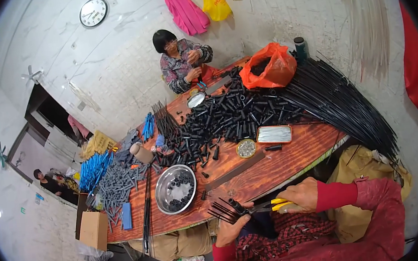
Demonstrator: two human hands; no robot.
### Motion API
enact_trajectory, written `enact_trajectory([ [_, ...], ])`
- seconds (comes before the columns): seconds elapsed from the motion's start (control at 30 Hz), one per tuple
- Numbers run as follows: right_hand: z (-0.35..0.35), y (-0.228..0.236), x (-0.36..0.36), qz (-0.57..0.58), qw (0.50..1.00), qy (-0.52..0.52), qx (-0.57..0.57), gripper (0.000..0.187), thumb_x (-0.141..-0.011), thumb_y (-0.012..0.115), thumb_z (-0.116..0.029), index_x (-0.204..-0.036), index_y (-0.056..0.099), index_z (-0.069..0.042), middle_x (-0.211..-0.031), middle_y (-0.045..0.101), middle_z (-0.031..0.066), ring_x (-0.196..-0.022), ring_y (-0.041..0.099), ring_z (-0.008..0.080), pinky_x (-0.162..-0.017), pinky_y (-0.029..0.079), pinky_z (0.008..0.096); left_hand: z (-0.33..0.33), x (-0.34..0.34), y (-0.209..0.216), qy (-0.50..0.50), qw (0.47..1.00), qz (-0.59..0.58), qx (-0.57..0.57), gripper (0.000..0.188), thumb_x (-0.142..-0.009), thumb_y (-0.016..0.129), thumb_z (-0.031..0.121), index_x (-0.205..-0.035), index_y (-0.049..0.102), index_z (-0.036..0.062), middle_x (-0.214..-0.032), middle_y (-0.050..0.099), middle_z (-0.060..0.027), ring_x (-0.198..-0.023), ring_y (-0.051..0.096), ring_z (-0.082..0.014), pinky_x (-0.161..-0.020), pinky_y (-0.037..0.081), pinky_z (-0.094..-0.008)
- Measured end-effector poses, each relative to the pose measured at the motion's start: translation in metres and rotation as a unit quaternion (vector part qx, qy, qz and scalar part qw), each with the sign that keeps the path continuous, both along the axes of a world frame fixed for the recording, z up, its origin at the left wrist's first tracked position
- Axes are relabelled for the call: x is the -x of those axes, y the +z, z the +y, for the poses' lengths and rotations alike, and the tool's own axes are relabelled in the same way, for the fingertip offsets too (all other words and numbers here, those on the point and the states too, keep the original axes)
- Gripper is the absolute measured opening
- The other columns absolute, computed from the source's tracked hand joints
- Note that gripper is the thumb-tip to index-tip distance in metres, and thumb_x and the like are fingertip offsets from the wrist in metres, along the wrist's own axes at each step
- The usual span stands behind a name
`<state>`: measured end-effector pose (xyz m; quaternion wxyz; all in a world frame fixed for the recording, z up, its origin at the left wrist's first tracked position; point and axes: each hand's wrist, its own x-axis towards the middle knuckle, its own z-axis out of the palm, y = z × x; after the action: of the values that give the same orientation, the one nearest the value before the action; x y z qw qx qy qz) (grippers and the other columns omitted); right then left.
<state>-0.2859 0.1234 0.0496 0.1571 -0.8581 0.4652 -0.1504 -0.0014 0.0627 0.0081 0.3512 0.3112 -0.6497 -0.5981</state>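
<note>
In front of my body, at the table's near edge, my left hand grips several thin black rods that fan out to the left. A short black tubular fitting stands beside them at my fingertips. My right hand is closed round a pair of pliers with yellow handles. The pliers' jaws point left, close to the fitting; whether they touch it I cannot tell.
The wooden table bears a steel bowl of small black parts, a heap of black fittings, a tray of silver pins, a tin, and a bundle of long rods. Across it sits a co-worker.
</note>
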Motion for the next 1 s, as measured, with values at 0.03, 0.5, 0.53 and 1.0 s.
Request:
enact_trajectory([
  [0.03, -0.001, -0.003, -0.001, -0.006, 1.0, 0.005, 0.004, 0.044, -0.091, 0.059, -0.043, -0.115, 0.057, -0.007, -0.086, 0.066, 0.0143, -0.072, 0.067, 0.0318, -0.061, 0.052, 0.0445, 0.0, 0.001, 0.003, 0.012, 1.0, -0.002, 0.01, 0.034, -0.088, 0.067, 0.015, -0.117, 0.063, -0.0036, -0.114, 0.067, -0.0123, -0.106, 0.06, -0.0197, -0.097, 0.044, -0.0357],
  [0.5, -0.006, -0.02, 0.001, -0.302, 0.74, 0.021, -0.601, 0.069, -0.099, 0.027, -0.061, -0.126, 0.055, -0.002, -0.07, 0.054, 0.0018, -0.049, 0.048, 0.0099, -0.046, 0.041, 0.025, -0.002, 0.0, -0.002, -0.017, 0.998, 0.063, -0.025, 0.044, -0.083, 0.073, 0.021, -0.113, 0.062, -0.0086, -0.113, 0.067, -0.0191, -0.104, 0.063, -0.0238, -0.096, 0.046, -0.0364],
  [0.53, 0.001, -0.032, -0.001, -0.37, 0.631, 0.029, -0.681, 0.073, -0.098, 0.026, -0.063, -0.13, 0.05, -0.001, -0.07, 0.05, -0.0007, -0.048, 0.042, 0.0059, -0.044, 0.036, 0.0211, -0.001, 0.001, -0.001, -0.034, 0.996, 0.071, -0.049, 0.044, -0.082, 0.074, 0.021, -0.112, 0.062, -0.0086, -0.113, 0.067, -0.0195, -0.103, 0.063, -0.0243, -0.096, 0.046, -0.0363],
  [1.0, 0.006, -0.126, -0.052, -0.529, 0.435, 0.151, -0.713, 0.089, -0.089, 0.035, -0.075, -0.134, 0.041, 0.001, -0.07, 0.043, -0.0028, -0.04, 0.034, 0.0018, -0.034, 0.029, 0.0184, -0.003, -0.019, -0.033, 0.0, 0.979, 0.158, -0.129, 0.042, -0.078, 0.076, 0.016, -0.11, 0.061, -0.0068, -0.111, 0.066, -0.0241, -0.104, 0.064, -0.0292, -0.094, 0.049, -0.0389],
])
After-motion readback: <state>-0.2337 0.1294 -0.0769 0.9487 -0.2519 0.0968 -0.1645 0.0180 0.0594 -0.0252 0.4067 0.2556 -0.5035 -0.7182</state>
